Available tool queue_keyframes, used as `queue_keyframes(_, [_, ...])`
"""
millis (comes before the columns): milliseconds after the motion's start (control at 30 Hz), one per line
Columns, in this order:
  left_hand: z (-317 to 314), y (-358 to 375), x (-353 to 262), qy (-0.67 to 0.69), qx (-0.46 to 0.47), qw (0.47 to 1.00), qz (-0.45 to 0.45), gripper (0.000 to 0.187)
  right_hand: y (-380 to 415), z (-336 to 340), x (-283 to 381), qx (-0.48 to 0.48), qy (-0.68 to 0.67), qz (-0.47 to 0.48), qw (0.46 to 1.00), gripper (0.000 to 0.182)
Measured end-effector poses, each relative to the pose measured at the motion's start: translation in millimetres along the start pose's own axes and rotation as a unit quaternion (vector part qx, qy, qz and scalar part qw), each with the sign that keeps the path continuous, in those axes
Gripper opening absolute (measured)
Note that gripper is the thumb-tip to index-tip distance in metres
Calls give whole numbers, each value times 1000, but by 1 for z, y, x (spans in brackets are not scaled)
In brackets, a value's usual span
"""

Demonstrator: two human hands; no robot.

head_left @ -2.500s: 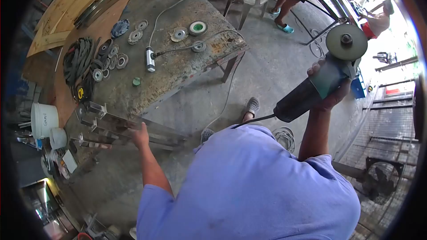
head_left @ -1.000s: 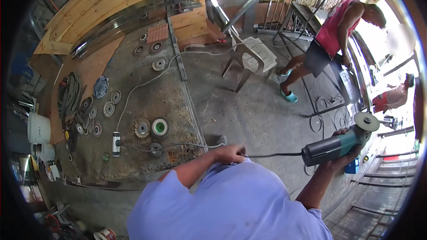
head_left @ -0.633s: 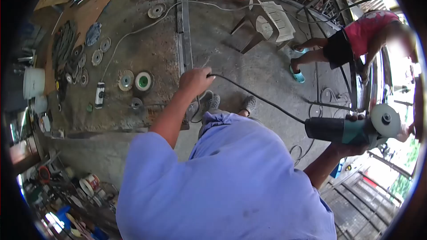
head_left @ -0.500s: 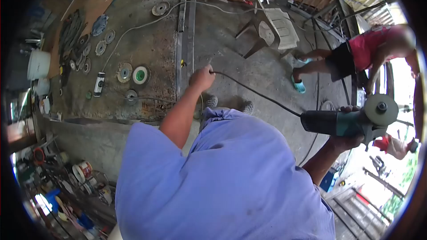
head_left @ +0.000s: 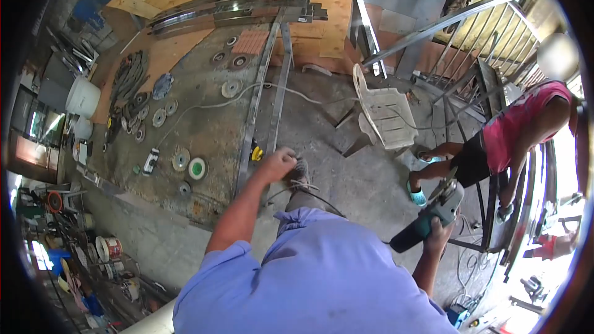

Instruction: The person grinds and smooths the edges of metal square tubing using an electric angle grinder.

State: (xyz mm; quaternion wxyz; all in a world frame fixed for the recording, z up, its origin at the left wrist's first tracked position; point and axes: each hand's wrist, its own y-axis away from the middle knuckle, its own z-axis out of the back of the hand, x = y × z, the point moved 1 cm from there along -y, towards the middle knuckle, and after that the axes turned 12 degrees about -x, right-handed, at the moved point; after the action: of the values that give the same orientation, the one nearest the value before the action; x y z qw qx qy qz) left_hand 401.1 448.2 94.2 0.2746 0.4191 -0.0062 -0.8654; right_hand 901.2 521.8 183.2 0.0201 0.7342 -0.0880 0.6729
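My right hand (head_left: 439, 232) is wrapped round the body of an angle grinder (head_left: 413, 230), held out to my right. Its head (head_left: 451, 196) points up and away, with the disc now seen nearly edge-on. My left hand (head_left: 279, 164) is out in front, above my shoe (head_left: 299, 171), with its fingers curled in. No cable shows coming out of that fist, and whatever it may hold is hidden. Just below it, a dark cable (head_left: 322, 199) lies in a loose loop by my leg and runs back towards my shirt.
A metal-edged worktable (head_left: 210, 130) on the left bears grinding discs (head_left: 197, 168), a power strip (head_left: 150, 162) and a yellow-black tape measure (head_left: 256, 153). A plastic chair (head_left: 393, 120) stands ahead. A person in a pink top (head_left: 526, 127) bends over metal frames on the right.
The grinder has swung down and left, its disc turning from face-on to edge-on. The cable stretched from my left fist now hangs low near my leg. My view has tilted up.
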Motion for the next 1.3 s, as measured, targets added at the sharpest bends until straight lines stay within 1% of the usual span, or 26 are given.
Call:
queue_keyframes(67, [40,-51,4,66,-90,992,-54,40,2,15,-26,-51,-5,-71,996,85])
queue_keyframes(133, [92,-119,-5,71,-199,973,-91,35,6,5,-27,-94,11,-67,993,81])
queue_keyframes(167, [120,-167,7,115,-203,972,-37,32,9,-2,-27,-117,19,-66,991,78])
queue_keyframes(200, [140,-216,14,157,-205,966,16,30,10,-4,-29,-127,23,-87,988,85])
queue_keyframes(233, [157,-252,-2,71,-285,956,-19,29,12,-8,-32,-139,26,-108,984,91])
queue_keyframes(267, [179,-286,-24,-16,-362,930,-57,29,13,-16,-38,-153,27,-128,980,98])
queue_keyframes(367, [216,-391,-77,-186,-302,930,-92,32,19,-46,-51,-254,61,-180,948,85])
queue_keyframes(467, [237,-498,-101,-224,-274,913,-204,41,21,-76,-51,-323,59,-209,921,69])
queue_keyframes(533, [252,-548,-122,-291,-267,869,-299,55,21,-96,-43,-340,60,-206,915,55])
queue_keyframes(567, [257,-565,-132,-342,-250,863,-274,61,20,-107,-38,-347,61,-207,913,49])
queue_keyframes(600, [260,-580,-143,-393,-230,856,-246,67,13,-123,-34,-359,63,-208,908,49])
queue_keyframes(667, [266,-613,-150,-353,-158,908,-162,75,-13,-153,-37,-366,72,-220,902,49])
queue_keyframes(733, [263,-632,-148,-295,-251,920,-60,71,-40,-178,-42,-367,82,-231,898,48])
queue_keyframes(800, [267,-637,-141,-301,-246,920,-50,66,-62,-199,-46,-366,87,-236,896,48])
queue_keyframes(933, [272,-640,-136,-300,-243,920,-65,59,-92,-226,-54,-354,89,-241,899,48])
queue_keyframes(1067, [267,-644,-142,-289,-282,915,-4,58,-108,-240,-59,-341,78,-238,906,48])
queue_keyframes(1100, [272,-641,-147,-287,-241,926,41,68,-111,-241,-60,-339,77,-237,907,47])
queue_keyframes(1133, [273,-640,-143,-266,-289,914,100,70,-113,-243,-60,-337,75,-237,908,47])
queue_keyframes(1200, [274,-644,-119,-219,-380,873,212,74,-114,-245,-61,-334,70,-238,909,47])
queue_keyframes(1233, [281,-641,-103,-146,-439,854,240,79,-118,-245,-62,-334,66,-238,910,47])
queue_keyframes(1300, [290,-637,-72,-9,-503,814,288,84,-120,-248,-63,-331,64,-239,911,47])
